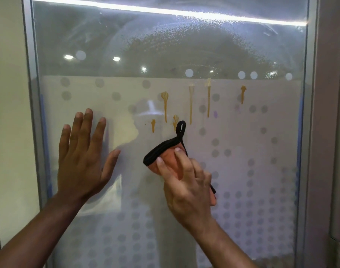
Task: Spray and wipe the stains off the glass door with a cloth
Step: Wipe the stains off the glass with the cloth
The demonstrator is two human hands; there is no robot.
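Note:
The glass door (252,136) fills the view, patterned with grey dots. Several orange-brown drip stains (190,105) run down its middle, and a faint purple smudge (215,113) sits to their right. My right hand (186,182) presses an orange cloth (168,157) with black edging and a hanging loop against the glass, just below the lowest stains. My left hand (82,157) lies flat on the glass to the left, fingers spread, holding nothing. Fine spray mist covers the upper glass. No spray bottle is in view.
A metal door frame (33,93) runs down the left side and another (308,113) down the right. Blue tape strips (46,144) line both inner edges of the pane. A bright light strip (165,11) reflects across the top.

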